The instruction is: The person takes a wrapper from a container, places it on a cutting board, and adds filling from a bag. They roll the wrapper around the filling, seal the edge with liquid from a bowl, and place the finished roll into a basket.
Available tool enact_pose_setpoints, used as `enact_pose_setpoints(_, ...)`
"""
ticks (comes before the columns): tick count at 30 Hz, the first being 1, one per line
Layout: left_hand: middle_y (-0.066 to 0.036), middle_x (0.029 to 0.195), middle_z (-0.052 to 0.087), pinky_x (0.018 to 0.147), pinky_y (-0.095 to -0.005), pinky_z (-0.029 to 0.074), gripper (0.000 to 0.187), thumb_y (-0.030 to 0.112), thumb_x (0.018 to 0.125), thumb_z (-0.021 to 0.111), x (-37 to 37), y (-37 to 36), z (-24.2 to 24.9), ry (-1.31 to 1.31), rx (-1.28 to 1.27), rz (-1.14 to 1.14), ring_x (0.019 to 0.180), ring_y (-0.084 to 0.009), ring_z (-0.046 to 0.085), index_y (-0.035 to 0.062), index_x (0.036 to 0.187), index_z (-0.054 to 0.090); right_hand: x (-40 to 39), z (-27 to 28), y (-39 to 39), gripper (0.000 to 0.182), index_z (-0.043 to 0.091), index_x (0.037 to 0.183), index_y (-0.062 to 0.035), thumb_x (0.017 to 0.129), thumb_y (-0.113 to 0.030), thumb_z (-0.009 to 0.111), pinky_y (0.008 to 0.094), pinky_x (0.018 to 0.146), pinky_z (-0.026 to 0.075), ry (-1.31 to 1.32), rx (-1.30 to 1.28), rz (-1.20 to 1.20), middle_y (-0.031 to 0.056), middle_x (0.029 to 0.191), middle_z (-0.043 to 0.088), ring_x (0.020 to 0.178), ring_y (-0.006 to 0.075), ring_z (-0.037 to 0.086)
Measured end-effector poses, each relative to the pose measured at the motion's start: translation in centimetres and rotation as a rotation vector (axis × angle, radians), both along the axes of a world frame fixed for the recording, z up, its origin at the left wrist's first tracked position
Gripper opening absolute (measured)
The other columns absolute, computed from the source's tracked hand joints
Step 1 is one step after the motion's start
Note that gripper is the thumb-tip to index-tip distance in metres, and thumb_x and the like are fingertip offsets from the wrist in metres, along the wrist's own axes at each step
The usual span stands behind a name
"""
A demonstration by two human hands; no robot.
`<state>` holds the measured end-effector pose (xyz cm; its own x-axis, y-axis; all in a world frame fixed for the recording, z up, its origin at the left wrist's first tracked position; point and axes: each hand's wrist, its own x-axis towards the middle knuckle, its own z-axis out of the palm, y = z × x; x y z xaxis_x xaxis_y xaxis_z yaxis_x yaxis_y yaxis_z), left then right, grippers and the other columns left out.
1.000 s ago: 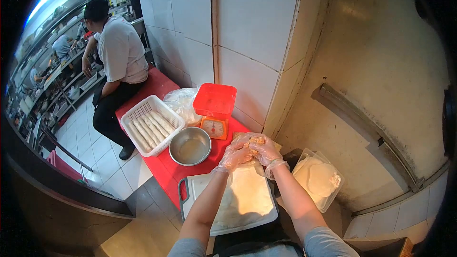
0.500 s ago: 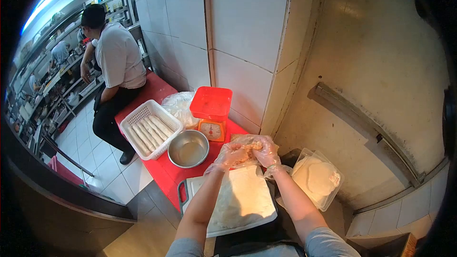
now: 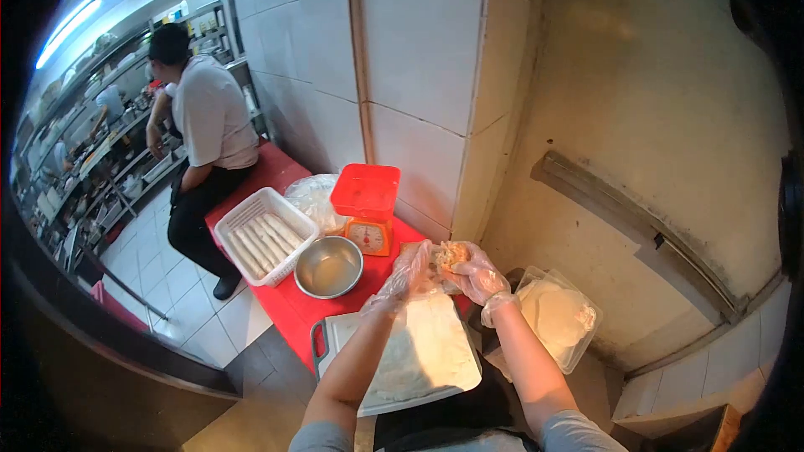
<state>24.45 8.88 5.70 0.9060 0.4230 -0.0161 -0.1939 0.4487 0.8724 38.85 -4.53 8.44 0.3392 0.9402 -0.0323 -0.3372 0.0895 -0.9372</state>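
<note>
Both hands wear clear plastic gloves above the far edge of the white cutting board (image 3: 342, 336). My right hand (image 3: 479, 276) is closed around a clump of orange-tinted, minced-looking filling (image 3: 453, 256). Just left of the clump, my left hand (image 3: 409, 272) has its fingers stretched out; its palm is turned away, partly hidden. A clear plastic bag lies behind and below the hands, mostly covered by them. On the board, a pale flat sheet (image 3: 423, 351), like dough or wrapper, covers most of the surface.
On the red table (image 3: 285, 305) stand a metal bowl (image 3: 328, 268), an orange scale (image 3: 368, 236) with a red tray, and a white basket (image 3: 236, 264) of pale rolls. A clear container (image 3: 578, 343) of pale round sheets sits right. A person (image 3: 213, 117) sits at the table's far end.
My hands have drawn slightly apart, and the clump now rests in my right hand. The left hand has turned more upright. The whole view has shifted a little.
</note>
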Motion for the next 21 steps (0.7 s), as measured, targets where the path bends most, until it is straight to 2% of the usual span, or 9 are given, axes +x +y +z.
enact_pose_setpoints(2,-0.003,0.117,0.068,0.089,-0.0458,0.054,0.047,0.050,0.098,0.057,-1.1,-2.5,2.8,-0.093,-0.244,-0.007,0.109,-0.0245,0.065,0.0132,0.127,0.061,-1.5,2.1,0.2,0.060,0.043,0.142,-0.0026,0.085,-0.002,0.062,0.0406,0.105,0.047,-0.656,-0.125,0.070,0.0159,0.132,0.057,0.125,0.0282,0.056)
enact_pose_setpoints(3,-0.003,0.114,0.069,0.085,-0.0439,0.055,0.050,0.055,0.097,0.056,-1.4,-3.4,3.9,-0.145,-0.364,-0.013,0.107,-0.0228,0.066,0.0134,0.125,0.062,-2.5,4.4,0.0,0.056,0.050,0.138,-0.0047,0.084,-0.007,0.064,0.0368,0.107,0.044,-0.737,0.095,0.233,0.0160,0.135,0.058,0.126,0.0282,0.056)
enact_pose_setpoints(7,0.000,0.110,0.069,0.080,-0.0368,0.057,0.041,0.048,0.095,0.064,-1.8,-1.6,-1.4,-0.126,-0.544,0.174,0.104,-0.0171,0.065,0.0141,0.118,0.066,-1.2,5.1,-1.2,0.053,0.056,0.135,-0.0037,0.085,-0.008,0.071,0.0376,0.109,0.043,-1.169,0.080,-0.022,0.0122,0.139,0.059,0.130,0.0237,0.053)
enact_pose_setpoints(10,-0.001,0.107,0.069,0.079,-0.0360,0.058,0.034,0.041,0.094,0.068,-3.6,0.2,3.2,-0.080,-0.538,0.206,0.102,-0.0186,0.066,0.0140,0.115,0.067,2.5,4.6,-3.7,0.050,0.060,0.131,-0.0034,0.081,-0.005,0.069,0.0383,0.106,0.046,-0.915,0.085,-0.113,0.0157,0.137,0.060,0.127,0.0302,0.057)
enact_pose_setpoints(13,-0.005,0.105,0.068,0.086,-0.0445,0.059,0.035,0.033,0.090,0.075,-3.9,5.3,8.6,-0.269,-0.196,0.122,0.101,-0.0231,0.065,0.0095,0.114,0.066,3.6,5.0,-10.0,0.045,0.060,0.130,-0.0028,0.085,-0.007,0.068,0.0379,0.104,0.048,-0.763,-0.054,-0.201,0.0122,0.131,0.063,0.121,0.0248,0.061)
enact_pose_setpoints(15,-0.008,0.098,0.066,0.077,-0.0412,0.063,0.041,0.032,0.086,0.078,-2.6,8.3,13.7,0.153,0.237,0.459,0.093,-0.0192,0.065,0.0033,0.113,0.065,6.6,0.4,-15.4,0.044,0.059,0.130,-0.0034,0.087,-0.006,0.066,0.0381,0.102,0.050,-0.760,-0.137,-0.278,0.0110,0.127,0.063,0.117,0.0246,0.061)
enact_pose_setpoints(16,-0.004,0.073,0.062,0.048,-0.0291,0.047,0.049,0.032,0.082,0.081,-1.2,10.3,13.9,0.205,0.390,0.598,0.058,-0.0139,0.060,-0.0015,0.113,0.062,8.1,-2.5,-18.0,0.043,0.059,0.131,-0.0041,0.088,-0.005,0.065,0.0385,0.100,0.051,-0.753,-0.192,-0.310,0.0106,0.125,0.063,0.115,0.0257,0.062)
enact_pose_setpoints(20,-0.006,0.070,0.062,0.048,-0.0326,0.047,0.034,0.024,0.075,0.080,1.3,20.2,12.2,0.608,0.730,0.366,0.054,-0.0171,0.059,0.0018,0.094,0.064,7.8,-5.9,-28.8,0.042,0.059,0.130,-0.0079,0.089,0.000,0.061,0.0388,0.091,0.055,-0.317,-0.371,-0.601,0.0081,0.125,0.061,0.115,0.0249,0.061)
enact_pose_setpoints(21,-0.011,0.074,0.066,0.053,-0.0348,0.051,0.037,0.019,0.069,0.080,1.5,19.7,12.1,0.730,0.922,0.492,0.059,-0.0204,0.064,0.0025,0.098,0.064,6.9,-5.8,-30.9,0.039,0.058,0.128,-0.0079,0.090,-0.001,0.062,0.0376,0.088,0.055,-0.231,-0.366,-0.678,0.0074,0.124,0.062,0.112,0.0230,0.061)
